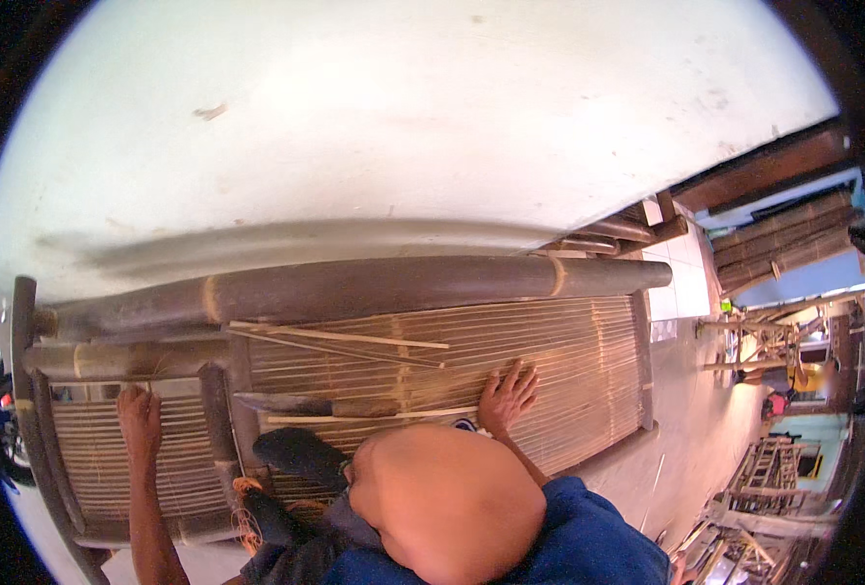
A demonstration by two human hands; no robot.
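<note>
Here, a bamboo bench (374, 351) with a slatted seat lies against a pale wall, loose bamboo strips (340, 338) resting on its slats. The right hand (507, 396) presses flat and open on the slats; the left hand (140, 419) rests open on the end panel (96, 458). It looks like bracing mid-assembly; fitting a strip would need one hand freed.

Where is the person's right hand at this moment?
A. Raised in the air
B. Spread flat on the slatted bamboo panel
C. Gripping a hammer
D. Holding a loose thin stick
B: the right hand lies open, fingers spread, on the bamboo slat panel, with nothing in its grasp.
</note>
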